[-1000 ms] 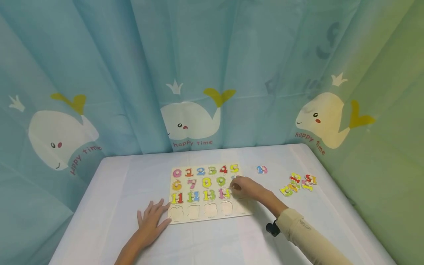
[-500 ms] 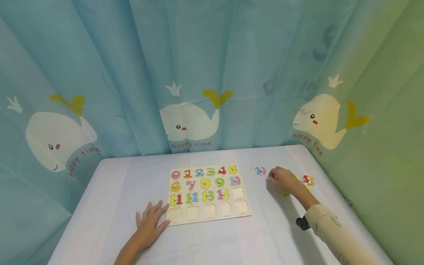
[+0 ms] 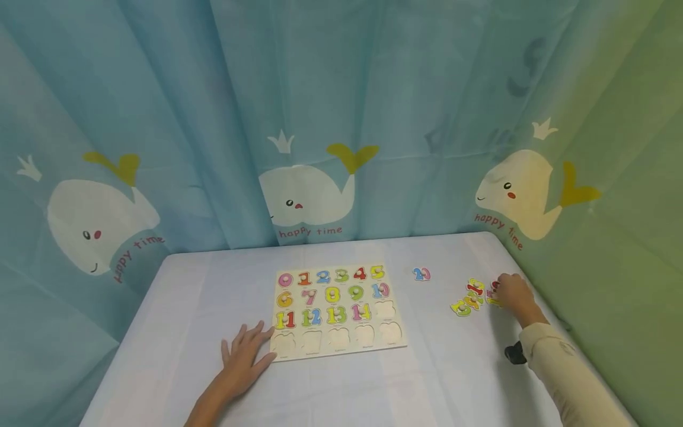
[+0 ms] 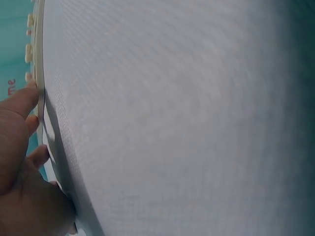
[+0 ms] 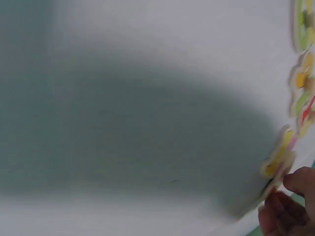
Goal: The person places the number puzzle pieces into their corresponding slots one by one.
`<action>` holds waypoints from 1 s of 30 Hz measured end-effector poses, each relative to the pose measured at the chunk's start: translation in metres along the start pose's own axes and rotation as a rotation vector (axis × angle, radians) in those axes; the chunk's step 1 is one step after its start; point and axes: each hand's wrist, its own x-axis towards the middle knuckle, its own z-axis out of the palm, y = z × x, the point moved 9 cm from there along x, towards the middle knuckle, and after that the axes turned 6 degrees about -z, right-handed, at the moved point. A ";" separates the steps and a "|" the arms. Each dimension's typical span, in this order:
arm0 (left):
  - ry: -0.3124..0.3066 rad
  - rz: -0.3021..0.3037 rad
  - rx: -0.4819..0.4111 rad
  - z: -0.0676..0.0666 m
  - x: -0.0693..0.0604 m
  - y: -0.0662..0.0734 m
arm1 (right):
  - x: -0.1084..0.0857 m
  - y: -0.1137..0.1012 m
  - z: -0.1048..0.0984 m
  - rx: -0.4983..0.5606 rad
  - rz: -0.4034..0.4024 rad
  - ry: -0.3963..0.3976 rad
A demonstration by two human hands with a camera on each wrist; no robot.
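A wooden number puzzle board (image 3: 339,350) lies on the table, with knobbed pieces 0 to 14 seated and several bare recesses along its lower right and front. My left hand (image 3: 241,363) rests beside it, fingers spread, thumb and fingertips touching its left edge; the left wrist view shows a fingertip against that edge. At the right, my right hand (image 3: 516,299) pinches a red-and-orange number puzzle piece (image 5: 281,172), which looks like 15, between thumb and fingers. That piece stands tilted in the right wrist view and is mostly covered by the hand in the head view.
Several loose number pieces lie left of the right hand, among them a green-and-yellow piece (image 3: 461,307) and a red-and-yellow piece (image 3: 475,287), some overlapping. A blue-and-pink 20 piece (image 3: 421,274) lies apart, right of the board. Whale-printed curtains (image 3: 427,178) surround the white table (image 3: 213,290).
My right hand has left the board, where the 10 piece now shows fully, and moved right past the 20 piece to the loose pieces, taking hold of one. The left hand stays put.
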 end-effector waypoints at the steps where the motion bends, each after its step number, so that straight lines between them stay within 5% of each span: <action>1: 0.000 -0.001 -0.001 0.000 0.000 0.000 | -0.001 0.002 0.001 -0.001 -0.009 -0.011; 16: -0.035 -0.025 -0.010 0.002 0.000 -0.001 | -0.002 0.005 0.004 0.025 -0.044 0.000; 21: -0.054 -0.025 0.001 0.004 -0.001 0.000 | -0.002 0.004 -0.006 0.053 -0.050 0.093; 25: -0.042 -0.025 -0.009 0.000 -0.002 0.001 | 0.006 -0.010 -0.013 0.080 -0.042 0.105; 30: -0.028 -0.019 -0.009 -0.001 -0.001 0.003 | 0.016 -0.044 -0.004 0.083 -0.064 0.006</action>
